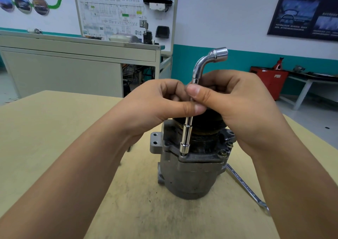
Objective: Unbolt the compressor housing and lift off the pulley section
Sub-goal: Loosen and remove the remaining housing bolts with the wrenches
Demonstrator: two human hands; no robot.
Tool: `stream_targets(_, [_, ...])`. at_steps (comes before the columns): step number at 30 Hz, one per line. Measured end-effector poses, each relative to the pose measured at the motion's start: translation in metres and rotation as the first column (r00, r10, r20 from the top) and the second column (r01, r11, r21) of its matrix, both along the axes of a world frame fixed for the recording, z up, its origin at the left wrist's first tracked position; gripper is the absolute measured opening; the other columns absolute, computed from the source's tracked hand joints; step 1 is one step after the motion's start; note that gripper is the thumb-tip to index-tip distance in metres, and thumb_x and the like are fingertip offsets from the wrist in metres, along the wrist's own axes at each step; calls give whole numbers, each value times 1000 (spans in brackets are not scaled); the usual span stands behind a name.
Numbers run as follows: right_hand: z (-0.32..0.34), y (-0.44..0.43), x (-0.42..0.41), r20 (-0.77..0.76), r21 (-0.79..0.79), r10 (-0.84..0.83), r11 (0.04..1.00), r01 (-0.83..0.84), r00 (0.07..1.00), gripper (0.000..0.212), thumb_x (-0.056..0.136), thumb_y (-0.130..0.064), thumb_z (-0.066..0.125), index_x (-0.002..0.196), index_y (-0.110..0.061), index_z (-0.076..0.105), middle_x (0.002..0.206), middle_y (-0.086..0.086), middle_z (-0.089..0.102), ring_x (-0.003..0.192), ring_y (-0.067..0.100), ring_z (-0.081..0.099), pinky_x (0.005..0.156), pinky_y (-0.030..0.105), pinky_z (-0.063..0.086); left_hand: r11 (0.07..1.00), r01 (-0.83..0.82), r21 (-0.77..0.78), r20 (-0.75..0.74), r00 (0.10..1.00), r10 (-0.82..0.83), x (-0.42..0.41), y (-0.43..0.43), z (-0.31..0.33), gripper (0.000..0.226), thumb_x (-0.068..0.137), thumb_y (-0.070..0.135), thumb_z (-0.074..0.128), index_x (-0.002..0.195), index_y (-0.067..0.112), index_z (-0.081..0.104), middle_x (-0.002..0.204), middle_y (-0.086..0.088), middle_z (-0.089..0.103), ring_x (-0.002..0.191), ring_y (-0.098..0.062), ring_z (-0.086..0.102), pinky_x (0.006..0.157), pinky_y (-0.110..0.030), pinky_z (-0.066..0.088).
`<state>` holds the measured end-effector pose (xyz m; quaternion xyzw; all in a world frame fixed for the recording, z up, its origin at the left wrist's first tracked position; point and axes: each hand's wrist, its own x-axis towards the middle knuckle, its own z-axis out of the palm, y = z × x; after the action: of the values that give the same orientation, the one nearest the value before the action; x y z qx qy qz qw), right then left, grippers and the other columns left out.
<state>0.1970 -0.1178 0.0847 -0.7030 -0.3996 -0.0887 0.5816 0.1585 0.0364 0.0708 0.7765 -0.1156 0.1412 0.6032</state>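
Auto training workshop: wiring-diagram board by grey bench, car poster, red cabinet with jack stand, spanner on scuffed worktop.

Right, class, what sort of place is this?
Probably an automotive training workshop: a wiring-diagram board stands behind, a red cabinet sits at the right, and a compressor stands on the table.
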Motion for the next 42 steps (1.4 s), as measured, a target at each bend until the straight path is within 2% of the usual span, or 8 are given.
stream_targets(7, [1,0,-1,-17,-27,0,1000,0,1000,10,86,-17,64,81,-18,72,82,5,73,81,20,69,82,41,56,998,43,44,-51,998,-40,-4,6,1,23,70,31,71,91,26,77,91,0,73,79,-9,60,74,-30,36])
stream_targets(13, [1,-1,0,-13,-43,44,998,-44,999,12,88,-18,63,83,-23,73,81,-5,74,81,9,70,78,27,57,999,51,19,-28,998,-50,-2,3,0,4,69,28,70,71,26,73,68,10,62,56,1,49,52,-12,37])
stream_targets(20, [0,-1,1,-27,-19,14,1000,-14,1000,4,82,-22,69,85,-21,73,81,0,73,78,12,69,73,26,56,1000,-16,-24,-6,1000,16,-2,2,-1,45,64,25,75,90,-8,60,102,-39,56,86,-23,52,80,-33,41])
stream_targets(25, [0,0,-2,-27,-6,5,1000,-5,1000,4,77,-23,71,81,-24,71,82,12,70,79,21,68,71,31,58,996,-85,13,26,996,85,-2,-6,-1,69,53,34,84,101,-10,60,99,-37,59,87,-23,57,97,-45,48])
stream_targets(29, [1,0,-4,-25,0,26,1000,-26,999,9,83,-17,67,77,-23,71,78,3,72,75,15,69,67,21,57,996,-67,66,5,998,67,-4,-6,1,58,60,34,81,105,0,66,110,-34,59,101,-36,64,103,-52,44])
stream_targets(33, [2,-1,-4,-39,-17,29,999,-29,999,13,87,-16,63,80,-21,72,81,1,73,79,14,70,74,27,58,994,54,99,-23,998,-52,-6,2,4,27,71,29,71,95,16,74,68,-2,57,66,-5,53,64,-13,45])
stream_targets(37, [2,-1,-4,-43,-11,33,999,-34,999,15,88,-15,62,78,-20,72,80,2,73,78,16,70,72,26,56,990,65,123,-46,997,-59,-9,5,4,16,74,30,66,86,31,77,74,14,65,67,2,53,66,-19,38])
stream_targets(42, [1,-1,-2,-31,-34,40,999,-41,999,17,90,-15,60,78,-19,72,81,3,73,79,16,70,78,32,56,994,37,106,-45,998,-32,-7,5,3,20,72,31,68,88,23,76,79,3,63,73,-6,52,71,-26,37])
